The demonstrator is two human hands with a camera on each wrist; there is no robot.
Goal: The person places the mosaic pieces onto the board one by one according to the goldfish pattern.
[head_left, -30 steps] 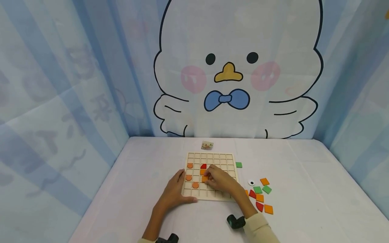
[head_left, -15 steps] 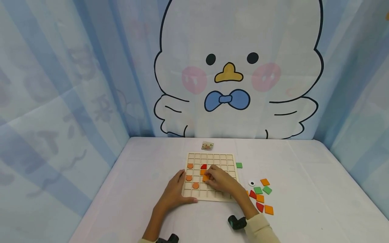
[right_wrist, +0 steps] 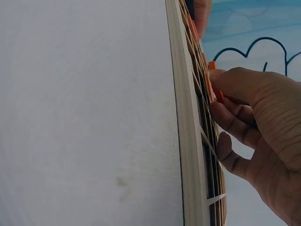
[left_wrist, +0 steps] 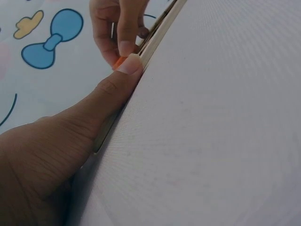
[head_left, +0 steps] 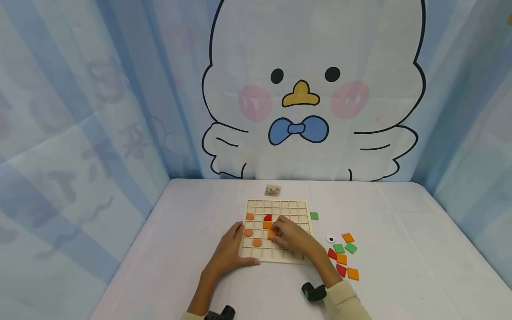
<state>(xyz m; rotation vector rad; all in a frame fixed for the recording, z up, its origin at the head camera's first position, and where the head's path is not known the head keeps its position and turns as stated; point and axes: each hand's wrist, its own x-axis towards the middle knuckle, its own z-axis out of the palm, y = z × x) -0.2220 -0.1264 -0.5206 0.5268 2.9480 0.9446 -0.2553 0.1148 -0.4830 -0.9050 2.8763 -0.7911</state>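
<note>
A pale wooden grid board (head_left: 298, 209) lies on the table. My left hand (head_left: 230, 251) braces its near left corner, thumb stretched along the front edge and fingers along the left side. Over the middle of the grid, my right hand (head_left: 294, 235) pinches an orange square tile (head_left: 271, 234) between thumb and fingertips. The right wrist view shows that orange tile (right_wrist: 219, 95) tilted close over the grid. Just beyond it sit another orange square (head_left: 267, 225) and a red quarter-round tile (head_left: 267, 218). Three orange discs (head_left: 248, 232) occupy cells on the left.
Right of the board lie loose orange, green (head_left: 350, 248) and red tiles (head_left: 341, 270), plus a white disc with a black dot (head_left: 330, 239). One green square (head_left: 314, 216) is by the board's right edge. A small patterned card (head_left: 273, 190) sits behind the board.
The pinched orange tile has shifted very slightly to the right with the right hand. My left hand stays put at the board's corner.
</note>
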